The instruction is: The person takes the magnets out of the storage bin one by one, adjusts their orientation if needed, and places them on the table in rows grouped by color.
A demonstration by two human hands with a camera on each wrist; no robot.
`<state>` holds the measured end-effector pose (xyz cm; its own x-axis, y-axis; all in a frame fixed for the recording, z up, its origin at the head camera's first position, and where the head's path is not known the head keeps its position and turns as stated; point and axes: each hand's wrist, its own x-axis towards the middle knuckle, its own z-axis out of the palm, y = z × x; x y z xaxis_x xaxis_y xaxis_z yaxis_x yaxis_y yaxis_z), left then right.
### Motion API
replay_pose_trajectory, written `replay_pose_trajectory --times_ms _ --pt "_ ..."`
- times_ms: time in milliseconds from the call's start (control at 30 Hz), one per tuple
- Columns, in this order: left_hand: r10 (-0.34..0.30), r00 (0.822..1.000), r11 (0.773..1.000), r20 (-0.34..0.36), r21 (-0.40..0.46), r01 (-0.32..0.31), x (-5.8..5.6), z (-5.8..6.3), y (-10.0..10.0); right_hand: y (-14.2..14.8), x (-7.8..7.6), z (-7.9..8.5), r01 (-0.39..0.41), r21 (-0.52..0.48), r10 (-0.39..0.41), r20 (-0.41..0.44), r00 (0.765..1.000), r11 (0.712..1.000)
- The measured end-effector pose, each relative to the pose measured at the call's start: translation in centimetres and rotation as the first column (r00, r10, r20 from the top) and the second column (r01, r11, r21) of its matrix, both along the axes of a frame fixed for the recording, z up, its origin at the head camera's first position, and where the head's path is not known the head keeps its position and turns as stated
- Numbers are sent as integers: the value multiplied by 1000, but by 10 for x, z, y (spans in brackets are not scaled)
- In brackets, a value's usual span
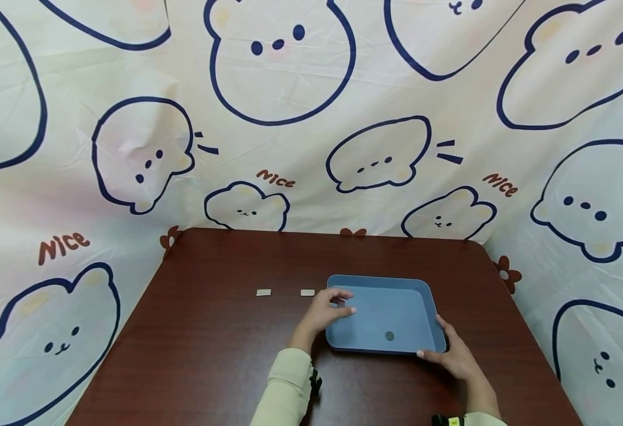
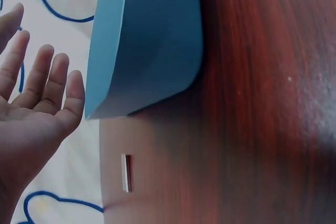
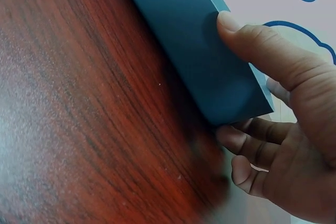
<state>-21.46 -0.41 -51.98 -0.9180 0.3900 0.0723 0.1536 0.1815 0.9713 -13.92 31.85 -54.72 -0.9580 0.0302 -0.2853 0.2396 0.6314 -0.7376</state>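
Observation:
A blue rectangular tray (image 1: 380, 307) sits on the brown table, with a small grey disc (image 1: 390, 336) lying inside near its front side. At the tray's front right corner my right hand (image 1: 457, 355) grips the wall; in the right wrist view the thumb (image 3: 260, 45) is on the rim and the other fingers are around the corner. My left hand (image 1: 324, 310) hovers over the tray's left edge, thumb and fingers spread apart and holding nothing. The left wrist view shows its loosely extended fingers (image 2: 39, 77) beside the tray wall (image 2: 157, 35).
Two small pale rectangular pieces, one farther left (image 1: 264, 292) and one near the tray (image 1: 307, 292), lie on the dark wooden table (image 1: 210, 355). Behind and at both sides hangs a cream cloth (image 1: 300, 148) printed with cartoon bears.

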Motion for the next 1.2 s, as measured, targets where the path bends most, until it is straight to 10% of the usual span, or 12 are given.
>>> replay_pose_trajectory --times_ms 1200 --pt "-160 973 970 168 -155 187 -10 -25 69 3 -6 -2 20 -39 -20 -7 1000 999"
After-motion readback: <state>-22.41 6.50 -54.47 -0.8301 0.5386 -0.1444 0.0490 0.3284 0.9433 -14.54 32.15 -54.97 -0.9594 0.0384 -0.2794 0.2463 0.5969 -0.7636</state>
